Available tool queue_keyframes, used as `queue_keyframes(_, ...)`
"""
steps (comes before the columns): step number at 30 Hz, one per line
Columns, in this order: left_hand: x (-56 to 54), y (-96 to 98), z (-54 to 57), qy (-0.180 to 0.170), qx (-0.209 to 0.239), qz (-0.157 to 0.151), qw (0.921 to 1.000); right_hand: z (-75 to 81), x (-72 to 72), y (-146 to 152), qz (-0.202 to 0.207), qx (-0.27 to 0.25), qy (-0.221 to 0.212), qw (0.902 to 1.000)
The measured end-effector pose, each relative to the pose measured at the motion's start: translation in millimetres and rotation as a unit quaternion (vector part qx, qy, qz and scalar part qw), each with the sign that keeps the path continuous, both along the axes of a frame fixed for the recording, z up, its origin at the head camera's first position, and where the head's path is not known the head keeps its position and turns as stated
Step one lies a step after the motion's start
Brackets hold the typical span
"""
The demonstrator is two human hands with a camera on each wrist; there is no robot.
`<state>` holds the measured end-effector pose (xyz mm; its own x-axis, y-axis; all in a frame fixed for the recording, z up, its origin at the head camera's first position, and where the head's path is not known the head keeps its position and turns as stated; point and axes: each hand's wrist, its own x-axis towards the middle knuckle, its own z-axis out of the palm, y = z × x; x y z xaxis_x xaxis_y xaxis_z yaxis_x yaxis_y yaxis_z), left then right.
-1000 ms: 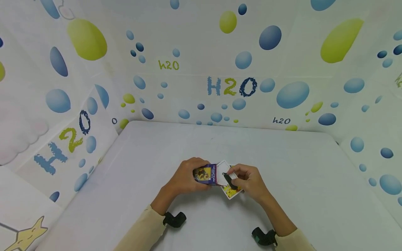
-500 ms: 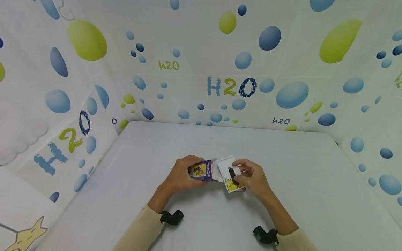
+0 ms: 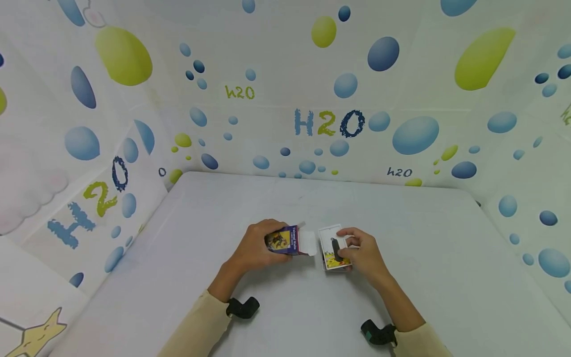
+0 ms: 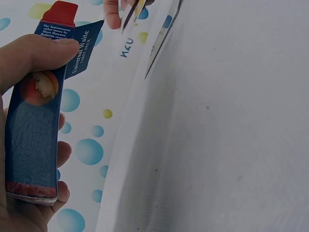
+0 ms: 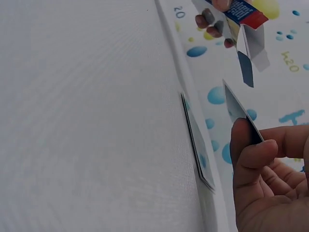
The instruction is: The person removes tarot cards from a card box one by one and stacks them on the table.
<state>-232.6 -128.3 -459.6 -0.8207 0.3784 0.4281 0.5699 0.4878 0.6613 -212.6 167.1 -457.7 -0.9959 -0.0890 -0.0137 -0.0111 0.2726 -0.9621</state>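
My left hand (image 3: 255, 249) grips a small blue tarot card box (image 3: 282, 240) with a yellow picture on its front. The box's white end flap (image 3: 308, 243) hangs open towards the right; the left wrist view shows a red flap (image 4: 61, 13) and the printed side. Between thumb and fingers, my right hand (image 3: 365, 253) pinches a white-bordered tarot card (image 3: 332, 245) with a dark figure and yellow at the bottom. A gap separates this card from the box. Beneath the pinched card, a few cards (image 5: 197, 145) lie flat on the table. The box's inside is hidden.
A white-covered table (image 3: 223, 203) spreads around both hands. Behind and beside it rise white walls (image 3: 276, 59) printed with blue and green bubbles. Black wrist devices (image 3: 243, 308) sit at both sleeve cuffs.
The card in my right hand has come away from the box's opening and turned more upright. My left hand has drawn the box slightly left, and the open white flap now shows fully.
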Motion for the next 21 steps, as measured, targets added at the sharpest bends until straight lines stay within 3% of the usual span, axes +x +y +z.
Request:
queue_keyframes(13,1.4,2.0,0.6,-0.01,0.001,0.001,1.0,-4.0,-3.3,1.4,-0.003,-0.02,-0.062,0.9979)
queue_keyframes(21,0.4,2.9,0.0,-0.006,0.002,-0.001,1.0,-9.1,-4.6,1.2,0.005,0.007,-0.072,0.9974)
